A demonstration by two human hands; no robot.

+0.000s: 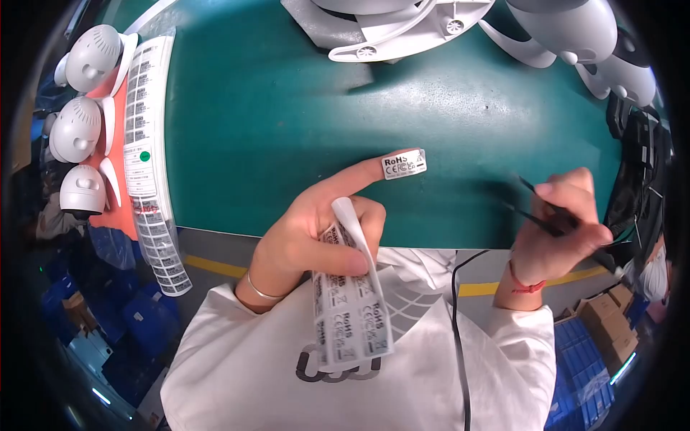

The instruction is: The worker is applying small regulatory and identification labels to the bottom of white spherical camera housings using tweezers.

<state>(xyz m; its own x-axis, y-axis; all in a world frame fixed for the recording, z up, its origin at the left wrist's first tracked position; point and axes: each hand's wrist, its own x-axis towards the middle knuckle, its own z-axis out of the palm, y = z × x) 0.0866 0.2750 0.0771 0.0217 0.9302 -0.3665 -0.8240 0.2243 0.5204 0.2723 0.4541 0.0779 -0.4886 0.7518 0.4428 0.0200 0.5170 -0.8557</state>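
Head view: your left hand [309, 230] grasps a folded sheet [352, 323] between thumb and curled fingers, its length hanging toward 6 o'clock. One label [404, 164] sits on your outstretched forefinger, at that hand's 2 o'clock. Your right hand [568, 219], at 3 o'clock, grips tweezers [545, 225], tips apart, pointing toward 10. White housings [410, 48] stand at 12 o'clock.

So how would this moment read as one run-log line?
left hand: holding label sheet, small label on index finger | right hand: holding black tweezers, tips apart | nearby: green table, white devices
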